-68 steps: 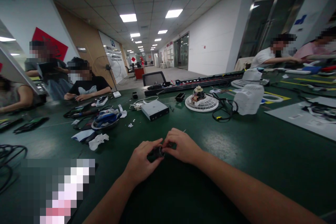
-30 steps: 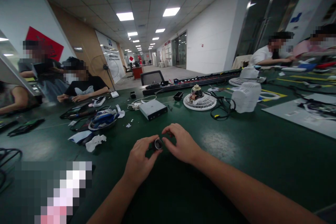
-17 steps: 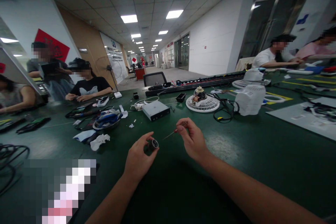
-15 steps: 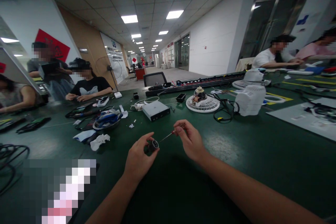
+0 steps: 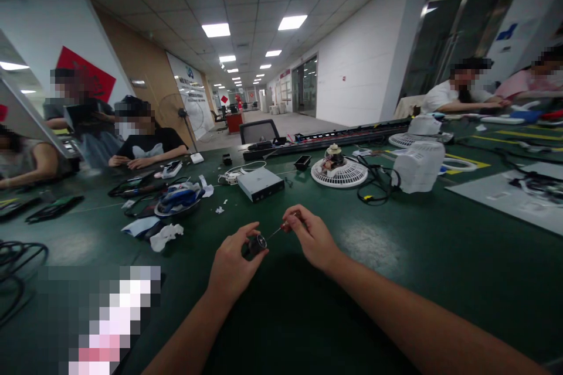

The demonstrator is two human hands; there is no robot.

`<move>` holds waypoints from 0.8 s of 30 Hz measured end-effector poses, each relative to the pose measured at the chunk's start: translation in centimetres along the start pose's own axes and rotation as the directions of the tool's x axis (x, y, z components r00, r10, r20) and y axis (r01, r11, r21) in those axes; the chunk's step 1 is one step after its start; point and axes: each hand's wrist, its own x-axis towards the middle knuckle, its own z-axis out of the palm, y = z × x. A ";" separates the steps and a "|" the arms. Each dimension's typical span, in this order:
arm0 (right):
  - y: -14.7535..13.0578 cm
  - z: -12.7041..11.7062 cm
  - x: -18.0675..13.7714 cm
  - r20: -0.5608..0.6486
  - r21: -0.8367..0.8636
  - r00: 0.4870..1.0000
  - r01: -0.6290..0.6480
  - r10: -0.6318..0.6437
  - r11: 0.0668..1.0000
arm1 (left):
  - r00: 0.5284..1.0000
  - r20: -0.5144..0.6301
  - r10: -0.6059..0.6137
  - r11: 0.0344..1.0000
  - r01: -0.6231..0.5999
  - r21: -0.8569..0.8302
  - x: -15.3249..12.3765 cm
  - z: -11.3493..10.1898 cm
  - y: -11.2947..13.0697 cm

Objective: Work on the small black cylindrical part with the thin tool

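Between the thumb and fingers of my left hand (image 5: 233, 261) is a small dark cylindrical part (image 5: 255, 245), its round, light-rimmed end turned to the right. My right hand (image 5: 313, 237) grips a screwdriver (image 5: 285, 227) by its reddish handle. The thin shaft slants down to the left, and its tip is at or just by the rim of the cylinder; whether it touches I cannot tell. Both hands are above the green table (image 5: 299, 304).
Beyond my hands lie a grey disc drive (image 5: 260, 184), a white fan grille with a motor (image 5: 338, 170), a small black box (image 5: 302, 162) and a white housing (image 5: 417, 167). To the left are crumpled tissue (image 5: 166, 237) and a bowl of cloth (image 5: 178, 199). Several people sit or stand around the table.
My right hand has moved left and slightly down, bringing the screwdriver tip closer to the cylindrical part. My left hand has stayed almost in place, with the part's end turned slightly.
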 end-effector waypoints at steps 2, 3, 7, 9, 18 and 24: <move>-0.1 0.0 0.0 0.036 0.004 0.999 0.004 -0.004 1.000 | 1.000 0.003 0.007 1.000 -0.007 -0.006 0.0 0.0 0.0; -0.1 0.0 0.0 0.042 -0.005 0.999 0.010 -0.010 1.000 | 1.000 0.002 0.008 1.000 -0.008 -0.009 0.0 0.0 0.0; -0.2 0.1 0.0 0.052 -0.016 0.998 0.033 -0.032 0.999 | 1.000 0.009 0.009 1.000 -0.008 -0.008 0.0 0.0 0.0; -0.3 0.0 -0.1 0.063 -0.007 0.997 0.037 -0.036 0.999 | 1.000 0.009 0.010 1.000 -0.010 -0.001 0.0 0.0 0.1; -1.1 -0.9 0.1 -0.082 -0.333 0.960 0.226 -0.267 0.916 | 0.991 0.077 0.108 0.986 -0.117 0.119 0.2 0.0 0.1; -0.2 -0.5 0.4 0.276 -0.619 0.961 0.196 -0.023 0.760 | 0.988 0.109 0.109 0.978 -0.126 0.166 0.2 0.0 -0.1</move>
